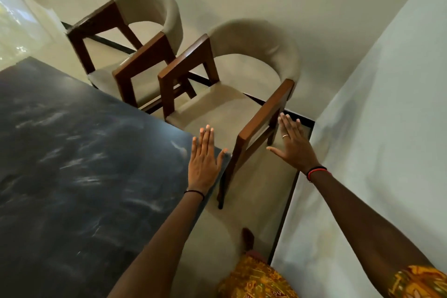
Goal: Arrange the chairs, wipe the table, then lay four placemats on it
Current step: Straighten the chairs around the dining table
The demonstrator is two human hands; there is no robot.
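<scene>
Chair (225,106) nearest the viewer is standing at the corner of the dark table (72,152), beside a second chair (150,9). Left hand (204,159) and right hand (294,143) are extending flat, fingers straight, gripping nothing. Rigid wooden armrests (266,113), probably weighty but sturdy, are offering the best purchase.

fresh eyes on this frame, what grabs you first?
Two outstretched arms meet mid-frame. The left hand is flat, fingers straight, at the corner of the dark table, and the right hand is spread open beside the wooden armrest of the near chair. A second chair of the same kind stands just beyond it at the same table edge. Pale streaks cross the tabletop.
</scene>
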